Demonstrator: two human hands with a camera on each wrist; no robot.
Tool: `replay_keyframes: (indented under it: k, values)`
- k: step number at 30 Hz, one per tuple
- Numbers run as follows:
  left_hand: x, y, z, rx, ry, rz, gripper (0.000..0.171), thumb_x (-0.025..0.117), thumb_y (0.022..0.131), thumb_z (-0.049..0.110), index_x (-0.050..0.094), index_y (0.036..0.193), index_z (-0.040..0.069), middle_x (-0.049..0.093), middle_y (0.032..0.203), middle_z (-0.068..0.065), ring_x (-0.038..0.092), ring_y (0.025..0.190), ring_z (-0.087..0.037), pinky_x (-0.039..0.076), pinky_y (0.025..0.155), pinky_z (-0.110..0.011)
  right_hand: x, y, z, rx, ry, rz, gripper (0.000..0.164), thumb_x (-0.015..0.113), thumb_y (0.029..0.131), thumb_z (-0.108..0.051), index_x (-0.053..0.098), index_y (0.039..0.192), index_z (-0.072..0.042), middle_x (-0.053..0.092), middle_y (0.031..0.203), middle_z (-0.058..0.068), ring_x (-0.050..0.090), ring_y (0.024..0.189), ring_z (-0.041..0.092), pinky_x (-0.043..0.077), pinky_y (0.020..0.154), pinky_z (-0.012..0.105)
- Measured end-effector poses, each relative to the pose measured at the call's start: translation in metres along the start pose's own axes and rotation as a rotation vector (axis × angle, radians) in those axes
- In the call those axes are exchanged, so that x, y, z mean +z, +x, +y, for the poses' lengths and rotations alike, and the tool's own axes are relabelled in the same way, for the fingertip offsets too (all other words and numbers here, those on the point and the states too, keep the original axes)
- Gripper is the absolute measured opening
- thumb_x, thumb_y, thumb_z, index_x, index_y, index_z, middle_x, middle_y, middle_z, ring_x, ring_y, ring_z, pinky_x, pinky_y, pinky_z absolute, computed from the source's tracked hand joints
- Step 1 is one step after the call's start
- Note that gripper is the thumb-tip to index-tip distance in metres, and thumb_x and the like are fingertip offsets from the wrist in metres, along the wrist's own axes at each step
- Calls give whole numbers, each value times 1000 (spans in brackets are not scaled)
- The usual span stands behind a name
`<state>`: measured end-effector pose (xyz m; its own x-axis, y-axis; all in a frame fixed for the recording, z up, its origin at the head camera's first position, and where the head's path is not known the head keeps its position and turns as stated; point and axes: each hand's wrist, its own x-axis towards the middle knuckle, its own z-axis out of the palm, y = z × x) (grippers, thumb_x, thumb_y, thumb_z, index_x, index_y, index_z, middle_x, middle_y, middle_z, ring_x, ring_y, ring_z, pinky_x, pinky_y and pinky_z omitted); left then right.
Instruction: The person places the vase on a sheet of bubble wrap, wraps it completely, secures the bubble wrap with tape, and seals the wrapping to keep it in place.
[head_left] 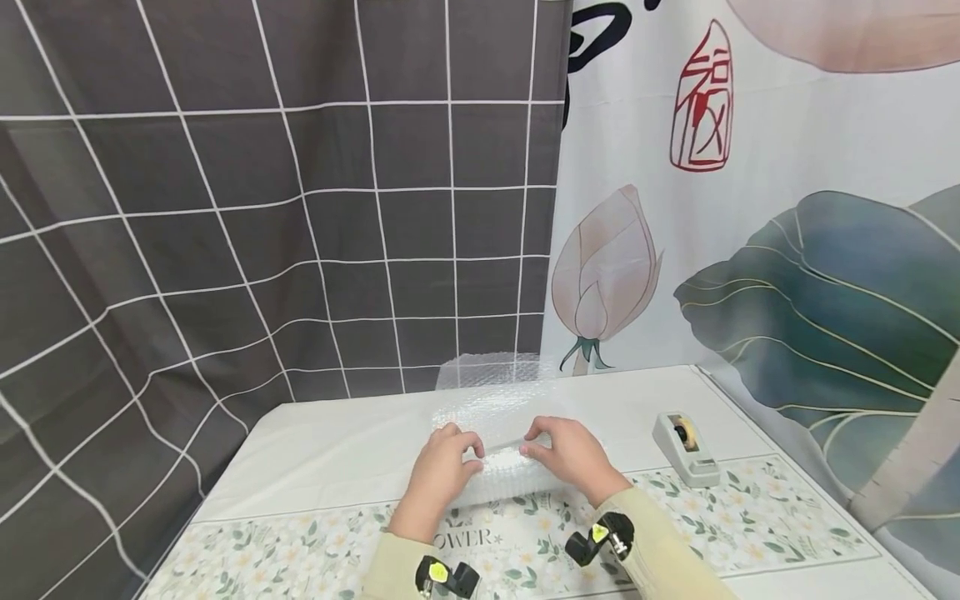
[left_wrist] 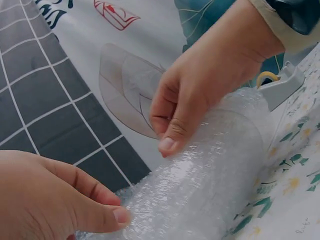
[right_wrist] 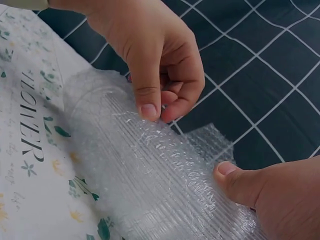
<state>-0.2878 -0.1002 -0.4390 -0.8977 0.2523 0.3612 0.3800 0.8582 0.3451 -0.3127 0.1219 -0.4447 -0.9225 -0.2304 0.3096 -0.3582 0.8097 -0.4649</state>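
A sheet of clear bubble wrap [head_left: 495,408] lies on the table, with its far end stretching towards the back edge. Its near part is rolled around a clear, ribbed object [right_wrist: 135,165] with a rounded end, whose kind I cannot tell through the wrap. My left hand [head_left: 441,468] pinches the wrap's edge on the left between thumb and fingers. On the right, my right hand [head_left: 572,454] pinches the same edge. In the left wrist view the rolled bubble wrap [left_wrist: 200,175] runs between both hands, thumbs on top.
A pale tape dispenser [head_left: 686,450] with a yellowish roll stands on the table to the right. Beneath the work lies a white tablecloth [head_left: 337,450] with a flowered band. A dark grid curtain [head_left: 405,233] and a printed white curtain [head_left: 637,150] hang behind.
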Motion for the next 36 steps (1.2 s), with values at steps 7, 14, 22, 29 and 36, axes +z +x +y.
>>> replay_keyframes:
  k: [7, 14, 22, 29, 36]
  values:
    - [3, 1, 2, 4, 70, 61, 7, 80, 84, 19, 73, 85, 20, 60, 81, 7, 60, 77, -14, 52, 63, -29, 2, 9, 0, 21, -8, -21, 11, 76, 91, -35, 70, 92, -25, 73, 90, -6, 66, 80, 16, 55, 73, 40]
    - [12, 2, 2, 22, 174, 60, 8, 67, 94, 16, 70, 101, 15, 63, 91, 1, 60, 86, -18, 55, 75, -35, 2, 17, 0, 15, -28, -28, 14, 72, 93, -36, 68, 89, -24, 74, 94, -5, 68, 85, 19, 56, 75, 41]
    - [17, -3, 2, 26, 184, -10, 54, 84, 74, 37, 62, 117, 13, 57, 105, -3, 52, 96, -22, 50, 84, -40, 6, 22, 1, 35, -82, -50, 16, 66, 98, -36, 68, 92, -21, 73, 91, -2, 68, 80, 19, 56, 74, 42]
    - [25, -3, 1, 14, 236, -17, 78, 92, 64, 41, 57, 128, 12, 55, 112, -5, 49, 99, -22, 46, 85, -37, 8, 24, 2, 41, -93, -55, 20, 61, 101, -36, 63, 89, -20, 61, 73, -8, 55, 65, 11, 49, 62, 35]
    - [29, -5, 1, -2, 251, -46, 86, 95, 57, 36, 54, 129, 13, 53, 110, -4, 46, 98, -21, 43, 84, -36, 9, 24, 3, 66, -84, -86, 23, 61, 100, -35, 62, 83, -20, 58, 69, -7, 51, 63, 12, 46, 58, 33]
